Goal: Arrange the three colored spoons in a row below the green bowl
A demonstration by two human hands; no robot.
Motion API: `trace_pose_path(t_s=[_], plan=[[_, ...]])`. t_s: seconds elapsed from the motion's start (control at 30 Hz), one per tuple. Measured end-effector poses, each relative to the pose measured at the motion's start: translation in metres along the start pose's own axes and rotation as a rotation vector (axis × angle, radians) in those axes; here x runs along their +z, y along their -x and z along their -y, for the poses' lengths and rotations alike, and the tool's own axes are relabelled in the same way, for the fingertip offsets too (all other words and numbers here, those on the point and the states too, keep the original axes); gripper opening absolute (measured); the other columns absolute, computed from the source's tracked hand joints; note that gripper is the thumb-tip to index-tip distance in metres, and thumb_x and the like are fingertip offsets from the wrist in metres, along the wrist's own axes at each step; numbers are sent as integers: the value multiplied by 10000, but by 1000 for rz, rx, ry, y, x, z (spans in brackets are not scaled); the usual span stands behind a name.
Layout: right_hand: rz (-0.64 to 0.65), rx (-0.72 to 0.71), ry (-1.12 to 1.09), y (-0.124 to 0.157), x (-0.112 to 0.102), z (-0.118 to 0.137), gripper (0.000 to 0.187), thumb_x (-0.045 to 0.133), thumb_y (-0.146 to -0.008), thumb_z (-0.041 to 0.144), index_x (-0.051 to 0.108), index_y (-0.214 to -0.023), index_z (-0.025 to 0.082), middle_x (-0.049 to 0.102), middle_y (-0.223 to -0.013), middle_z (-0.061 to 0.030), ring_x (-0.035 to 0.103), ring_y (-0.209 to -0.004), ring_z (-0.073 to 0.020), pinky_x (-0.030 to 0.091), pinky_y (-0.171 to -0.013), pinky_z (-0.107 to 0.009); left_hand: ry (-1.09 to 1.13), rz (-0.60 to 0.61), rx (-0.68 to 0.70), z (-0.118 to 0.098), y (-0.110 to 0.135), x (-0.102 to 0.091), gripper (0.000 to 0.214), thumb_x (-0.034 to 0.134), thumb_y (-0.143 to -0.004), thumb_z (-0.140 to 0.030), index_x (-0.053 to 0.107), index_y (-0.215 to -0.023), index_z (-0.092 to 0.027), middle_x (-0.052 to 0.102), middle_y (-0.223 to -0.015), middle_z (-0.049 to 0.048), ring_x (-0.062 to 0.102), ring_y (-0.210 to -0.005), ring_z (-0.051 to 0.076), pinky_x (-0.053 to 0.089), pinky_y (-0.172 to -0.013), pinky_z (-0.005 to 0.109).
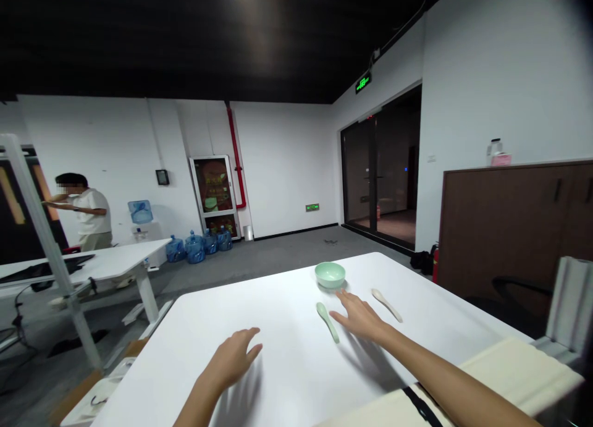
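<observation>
White table (222, 316): green bowl (330, 274) toward the far end; green spoon (328, 322) and white spoon (386, 304) lie apart, handles nearest for pickup; right hand (359, 316) between them, open and empty; left hand (234, 356) flat, released, seemingly bracing.

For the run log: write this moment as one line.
left hand: open, over table | right hand: open, between green spoon and white spoon | green bowl: beyond right hand
</observation>
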State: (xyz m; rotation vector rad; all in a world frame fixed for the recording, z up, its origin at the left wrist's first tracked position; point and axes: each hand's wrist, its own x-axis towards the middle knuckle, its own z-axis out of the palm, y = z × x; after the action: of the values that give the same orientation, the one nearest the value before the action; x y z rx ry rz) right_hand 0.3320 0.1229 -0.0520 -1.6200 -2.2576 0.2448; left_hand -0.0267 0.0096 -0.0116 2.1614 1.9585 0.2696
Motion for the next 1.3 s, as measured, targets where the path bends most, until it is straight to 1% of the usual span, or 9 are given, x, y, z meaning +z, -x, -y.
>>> trace_pose_path(t_s=[0.17, 0.27, 0.4, 0.57, 0.7, 0.83, 1.0, 1.17, 1.3], plan=[[-64, 18, -39, -18, -16, -22, 537, 439, -910, 532, 601, -1281, 180, 642, -1283, -141, 589, -1175, -278, 426, -958, -341, -4, 0, -11, 0, -1, 1, 570, 399, -911, -519, 521, -1390, -234, 572, -1411, 76, 512, -1303, 278, 408, -1059, 413], [-71, 175, 12, -35, -31, -52, 469, 479, -897, 485, 653, -1164, 141, 686, -1168, -166, 643, -1063, -264, 448, -866, -317, -13, 6, -3, 1, -3, 2, 574, 394, -912, -515, 516, -1396, -231, 568, -1415, 74, 509, -1306, 279, 408, -1062, 415], [-33, 389, 146, -48, -38, -100, 392, 560, -853, 442, 675, -1073, 139, 676, -1156, -187, 655, -1041, -292, 455, -796, -334, -30, 23, -11, 3, -4, 2, 597, 373, -917, -526, 499, -1411, -216, 559, -1423, 81, 498, -1316, 281, 403, -1070, 423], [54, 514, 186, -42, -22, -144, 392, 634, -783, 406, 675, -1068, 141, 680, -1138, -185, 665, -1027, -296, 459, -742, -335, -29, 17, -26, 3, -3, 2, 581, 381, -914, -523, 506, -1402, -235, 561, -1423, 73, 501, -1312, 274, 401, -1068, 415], [108, 563, 186, -38, -6, -165, 347, 657, -747, 313, 675, -1042, 131, 683, -1105, -192, 678, -975, -302, 458, -705, -337, -25, 19, -26, 2, -1, 1, 570, 381, -920, -504, 501, -1405, -230, 566, -1416, 82, 513, -1298, 269, 407, -1056, 407], [102, 546, 164, -37, 3, -179, 305, 640, -737, 233, 662, -1025, 134, 682, -1082, -191, 676, -940, -302, 452, -680, -336, 0, 7, -20, 1, 0, 0, 551, 404, -914, -497, 520, -1386, -238, 585, -1394, 76, 522, -1286, 277, 409, -1048, 399], [82, 531, 134, -48, -9, -169, 292, 569, -786, 261, 648, -1034, 128, 676, -1069, -188, 671, -886, -288, 438, -644, -334, 22, -2, -29, 2, -1, 1, 535, 413, -914, -494, 526, -1377, -250, 596, -1380, 72, 528, -1278, 281, 409, -1038, 393], [-24, 441, 142, -82, -33, -123, 304, 529, -817, 341, 667, -997, 137, 678, -1074, -180, 664, -913, -291, 436, -657, -327, 21, -9, -29, 2, -1, 1, 535, 414, -912, -484, 530, -1373, -238, 598, -1378, 79, 533, -1269, 280, 408, -1042, 401], [-72, 396, 96, -117, -33, -85, 302, 554, -805, 342, 694, -987, 146, 689, -1073, -184, 668, -935, -280, 447, -690, -313, 17, 8, -37, 1, 0, -1, 547, 405, -918, -498, 517, -1388, -243, 578, -1402, 72, 516, -1291, 274, 403, -1059, 403]])
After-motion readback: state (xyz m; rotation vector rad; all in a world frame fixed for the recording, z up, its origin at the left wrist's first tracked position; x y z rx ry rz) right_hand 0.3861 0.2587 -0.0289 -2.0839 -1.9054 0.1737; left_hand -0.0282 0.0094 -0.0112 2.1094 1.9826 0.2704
